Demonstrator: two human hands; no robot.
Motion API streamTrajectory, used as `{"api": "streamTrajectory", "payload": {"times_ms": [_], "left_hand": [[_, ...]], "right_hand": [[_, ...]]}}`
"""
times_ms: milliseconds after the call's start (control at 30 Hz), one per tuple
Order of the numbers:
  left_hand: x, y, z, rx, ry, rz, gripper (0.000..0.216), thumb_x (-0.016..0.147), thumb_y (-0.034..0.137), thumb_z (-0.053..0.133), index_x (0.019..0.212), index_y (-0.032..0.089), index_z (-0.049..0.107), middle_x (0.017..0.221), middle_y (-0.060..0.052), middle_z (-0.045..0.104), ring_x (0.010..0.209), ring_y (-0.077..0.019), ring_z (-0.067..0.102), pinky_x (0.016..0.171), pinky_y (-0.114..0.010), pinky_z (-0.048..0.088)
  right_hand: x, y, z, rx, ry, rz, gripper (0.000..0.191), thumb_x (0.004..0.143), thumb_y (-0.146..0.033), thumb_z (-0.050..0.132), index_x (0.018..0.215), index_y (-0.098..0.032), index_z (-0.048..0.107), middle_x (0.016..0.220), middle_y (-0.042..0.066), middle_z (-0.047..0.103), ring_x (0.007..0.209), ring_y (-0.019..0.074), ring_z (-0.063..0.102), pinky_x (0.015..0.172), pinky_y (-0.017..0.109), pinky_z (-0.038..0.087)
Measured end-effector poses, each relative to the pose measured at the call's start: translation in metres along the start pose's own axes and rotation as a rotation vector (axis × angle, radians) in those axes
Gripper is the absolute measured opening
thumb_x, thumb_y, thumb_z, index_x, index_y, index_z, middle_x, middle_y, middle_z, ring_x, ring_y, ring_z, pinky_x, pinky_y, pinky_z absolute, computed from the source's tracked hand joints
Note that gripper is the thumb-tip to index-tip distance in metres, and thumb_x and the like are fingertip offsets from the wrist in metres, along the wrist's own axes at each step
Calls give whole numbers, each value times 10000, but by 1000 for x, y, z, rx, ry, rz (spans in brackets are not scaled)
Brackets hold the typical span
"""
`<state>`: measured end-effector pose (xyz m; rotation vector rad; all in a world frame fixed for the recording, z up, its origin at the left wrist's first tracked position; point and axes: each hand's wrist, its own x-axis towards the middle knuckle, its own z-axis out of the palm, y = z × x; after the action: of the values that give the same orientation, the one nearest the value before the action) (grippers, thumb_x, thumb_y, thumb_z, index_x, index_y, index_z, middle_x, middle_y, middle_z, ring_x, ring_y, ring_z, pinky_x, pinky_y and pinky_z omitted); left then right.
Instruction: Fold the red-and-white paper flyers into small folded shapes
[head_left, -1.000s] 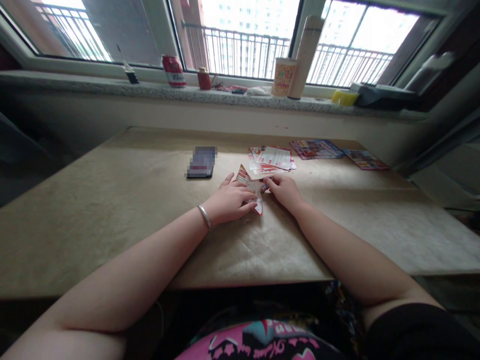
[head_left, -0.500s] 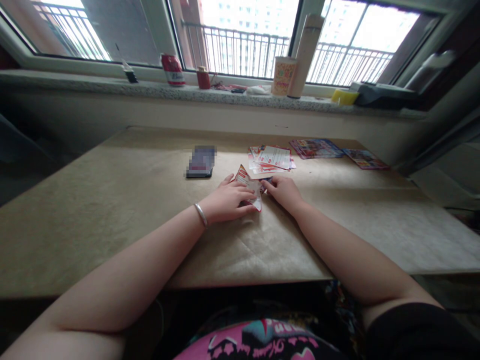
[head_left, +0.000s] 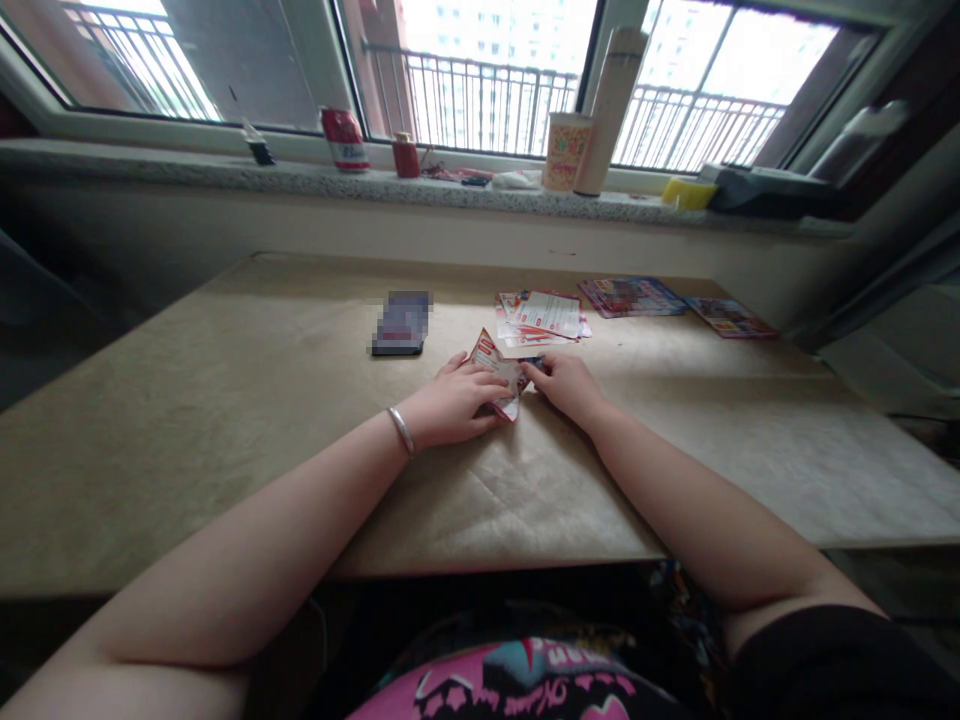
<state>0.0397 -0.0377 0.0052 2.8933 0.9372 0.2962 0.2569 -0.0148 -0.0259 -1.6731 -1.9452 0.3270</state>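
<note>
A printed paper sheet, white and red with a darker patterned side, lies folded at angles on the table in front of me. My left hand rests on it with the fingers stretched out across its surface. At the sheet's right side, my right hand pinches an edge between thumb and fingers. Part of the fold is hidden under both hands. Just beyond them is a loose pile of red and white printed sheets.
A dark, blurred-out phone-like object lies left of the sheets. Colourful printed sheets and another stack lie at the back right. The sill holds a can, a paper cup and a tall flask.
The lower corner of the folded sheet has shifted slightly left, and my left thumb has drawn in a little. My right hand stays almost in place.
</note>
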Motion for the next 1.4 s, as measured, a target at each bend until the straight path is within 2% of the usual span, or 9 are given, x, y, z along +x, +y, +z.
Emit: {"api": "streamTrajectory", "payload": {"times_ms": [267,400,467,667,867,1033,1233,1333,1400], "left_hand": [[2,4,3,108,61,-62,430,820,298,555,1246,240,572,1312,-57,588,1237,-274,493,1133,-507,221],[2,0,2,111,73,-55,444,807,295,552,1241,204,572,1321,-75,573,1152,-267,551,1005,-427,394],[2,-3,2,95,60,-27,408,824,326,550,1216,222,594,1300,-58,584,1121,-256,566,955,-396,423],[0,-1,2,133,47,-15,444,851,528,553,1197,256,618,1206,-53,632,1114,-267,560,991,-423,365],[1,0,2,199,77,24,451,856,532,555,1204,252,616,1166,-72,636,1083,-272,561,997,-435,349],[2,-1,2,188,121,19,388,851,510,577,1068,195,643,1068,-84,654,1036,-258,582,995,-417,371],[0,-2,6,202,313,-6,761,764,536,669,1387,170,427,1383,-148,472,1263,-323,434,1091,-466,306],[-1,-3,7,190,301,34,865,779,518,656,1470,149,292,1477,-145,382,1367,-311,327,1168,-467,201],[0,-5,6,184,281,43,910,779,520,654,1493,137,239,1483,-146,380,1375,-301,327,1194,-476,130]], "right_hand": [[-4,-6,-4,61,6,-149,302,865,-404,516,678,-185,606,607,3,570,577,129,470,550,248,301],[-6,-5,-8,13,64,-178,308,871,-412,520,675,-185,590,644,14,592,604,133,484,563,246,310],[-6,-4,-10,-39,82,-147,307,856,-428,553,669,-186,584,654,22,602,616,141,498,566,248,312],[-7,-4,-12,-77,20,-76,260,795,-424,647,701,-190,582,688,19,631,615,139,517,549,241,316],[-8,-7,-6,-7,-53,-58,208,772,-386,655,746,-185,608,693,12,643,595,130,522,521,234,312],[-9,-7,-5,4,-50,-48,214,768,-391,661,715,-185,631,679,18,649,606,141,544,544,245,332],[-11,-9,-9,37,-93,-84,203,791,-391,653,757,-191,654,730,26,677,635,152,562,574,255,356],[-11,-10,-10,40,-113,-136,147,782,-333,662,790,-188,643,765,27,678,672,154,568,600,252,368],[-12,-10,-10,27,-117,-160,127,774,-307,664,806,-188,631,774,26,670,690,157,566,610,252,370]]}}
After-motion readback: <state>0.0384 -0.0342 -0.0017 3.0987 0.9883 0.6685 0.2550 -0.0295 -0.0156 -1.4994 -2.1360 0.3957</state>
